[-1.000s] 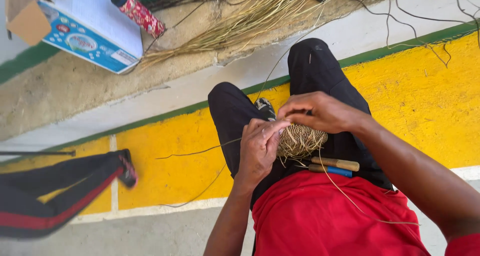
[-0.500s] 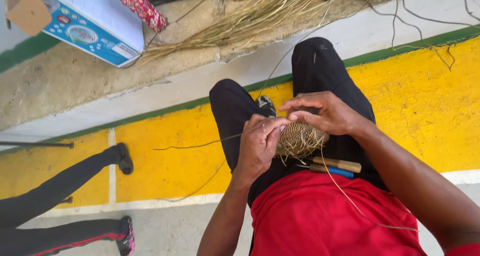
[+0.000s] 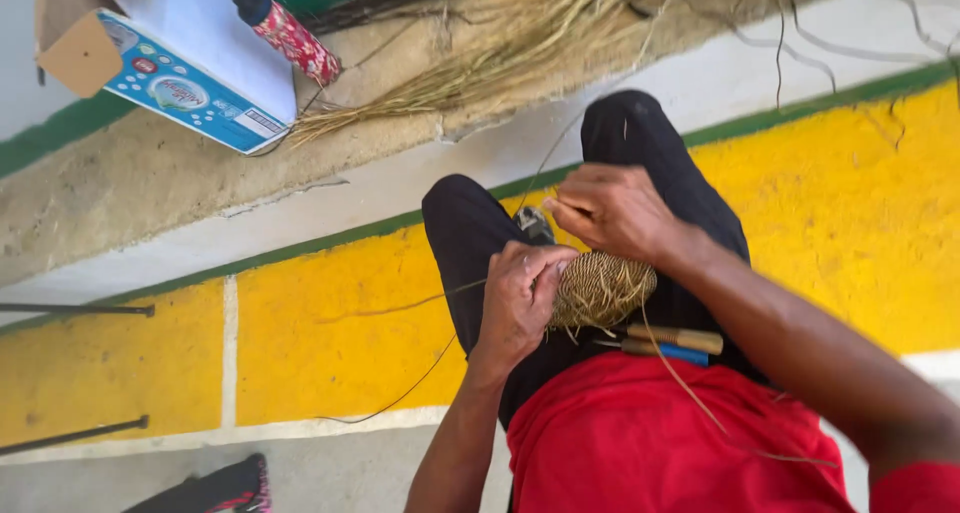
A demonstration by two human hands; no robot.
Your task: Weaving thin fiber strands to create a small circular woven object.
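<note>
Two hands, left hand (image 3: 520,298) and right hand (image 3: 610,213), gripping little woven basket (image 3: 600,291) tight, middle of frame.

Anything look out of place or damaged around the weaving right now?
The cardboard box on the concrete ledge lies tipped with a torn flap. Loose fibres sprawl beside it. The woven piece looks intact.

Small round woven straw coil (image 3: 598,288) (tan), held over lap.
</note>
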